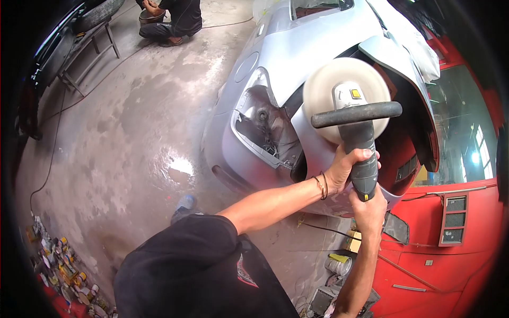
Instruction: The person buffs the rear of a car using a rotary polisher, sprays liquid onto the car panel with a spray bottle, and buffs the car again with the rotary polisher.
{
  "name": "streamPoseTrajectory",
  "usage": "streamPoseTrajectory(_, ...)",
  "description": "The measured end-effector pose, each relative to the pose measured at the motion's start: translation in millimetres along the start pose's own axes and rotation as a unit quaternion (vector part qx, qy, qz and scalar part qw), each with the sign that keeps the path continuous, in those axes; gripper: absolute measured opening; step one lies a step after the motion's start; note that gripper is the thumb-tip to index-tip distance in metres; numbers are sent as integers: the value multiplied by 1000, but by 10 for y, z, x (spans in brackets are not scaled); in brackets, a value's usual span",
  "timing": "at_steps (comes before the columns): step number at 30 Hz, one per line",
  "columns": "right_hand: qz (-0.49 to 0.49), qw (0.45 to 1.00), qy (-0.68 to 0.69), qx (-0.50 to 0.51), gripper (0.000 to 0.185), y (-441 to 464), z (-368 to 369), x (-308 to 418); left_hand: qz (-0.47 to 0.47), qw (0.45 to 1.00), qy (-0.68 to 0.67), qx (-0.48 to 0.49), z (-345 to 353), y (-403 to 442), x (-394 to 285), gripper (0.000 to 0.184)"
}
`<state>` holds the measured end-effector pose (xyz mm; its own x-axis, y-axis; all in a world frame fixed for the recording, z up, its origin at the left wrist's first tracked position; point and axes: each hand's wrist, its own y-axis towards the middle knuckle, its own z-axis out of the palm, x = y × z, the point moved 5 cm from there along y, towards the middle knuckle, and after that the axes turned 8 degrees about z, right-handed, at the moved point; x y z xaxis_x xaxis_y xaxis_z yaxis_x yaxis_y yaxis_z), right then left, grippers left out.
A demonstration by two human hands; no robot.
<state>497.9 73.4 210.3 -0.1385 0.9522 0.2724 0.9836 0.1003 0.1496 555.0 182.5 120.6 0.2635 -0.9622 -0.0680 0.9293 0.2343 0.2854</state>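
Observation:
A rotary polisher (pixel 363 151) is held up before the silver car (pixel 270 58), its broad round white pad (pixel 321 79) level with the rear corner. The pad looks blurred; whether it touches the paint, I cannot tell. Across the tool's head runs a black bar handle (pixel 360 114). My left hand (pixel 339 169), with dark bands at the wrist, is closed around the polisher's body. My right hand (pixel 369 209) grips the rear end just below it. Left of the pad is an open lamp recess (pixel 265 124) with loose wires inside.
A raised panel (pixel 419 95) stands open at the car's back. Near the top left, a person (pixel 180 21) sits by a bucket (pixel 151 16). Bottles and cans (pixel 66 265) crowd the lower left. A red wall (pixel 408 270) with a vent (pixel 454 220) is at right; cables cross the floor.

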Motion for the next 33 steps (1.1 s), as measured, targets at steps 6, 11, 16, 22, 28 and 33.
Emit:
streamPoseTrajectory(6,20,998,41,54,40,-249,85,-329,-8,998,38,-46,-113,-429,196,51)
streamPoseTrajectory(11,15,997,32,74,41,-261,47,-352,5,997,59,-57,-108,-493,217,51)
streamPoseTrajectory(16,36,997,51,44,39,-45,54,-337,11,997,70,-24,-33,-124,203,50)
streamPoseTrajectory(22,30,997,44,54,40,-114,196,-224,24,996,72,-46,-150,-239,25,50)
streamPoseTrajectory(28,38,996,62,58,40,-99,203,-210,28,996,78,-39,-120,-211,18,50)
streamPoseTrajectory(33,45,993,97,43,39,-60,325,-339,12,995,92,-27,-159,-121,59,52)
